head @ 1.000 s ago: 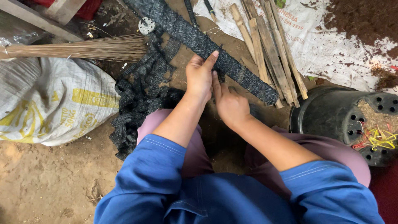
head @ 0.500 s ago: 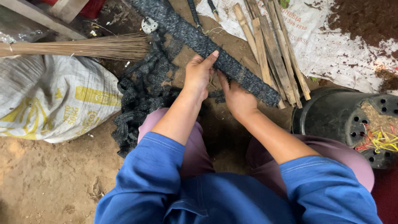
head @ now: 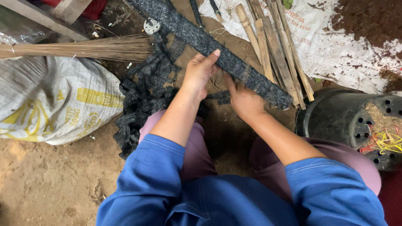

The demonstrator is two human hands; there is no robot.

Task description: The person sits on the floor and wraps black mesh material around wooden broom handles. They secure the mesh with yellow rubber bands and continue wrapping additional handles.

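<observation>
A long roll of black netting (head: 234, 69) lies slanted across the dirt floor in front of me. My left hand (head: 199, 73) presses on its near edge with the fingers stretched over the roll. My right hand (head: 243, 98) grips the roll's underside a little to the right. More of the same black net (head: 142, 100) lies crumpled in a heap to the left of my knees. My blue sleeves and pink trousers fill the bottom of the view.
A bundle of wooden sticks (head: 276, 54) lies beyond the roll. A stick broom (head: 83, 48) rests over a white woven sack (head: 46, 104) at left. An overturned black plastic pot (head: 347, 121) sits at right, near a white sheet (head: 347, 50) strewn with brown soil.
Both hands have shifted slightly along the roll, the right hand sliding farther under it. The view has tilted a little.
</observation>
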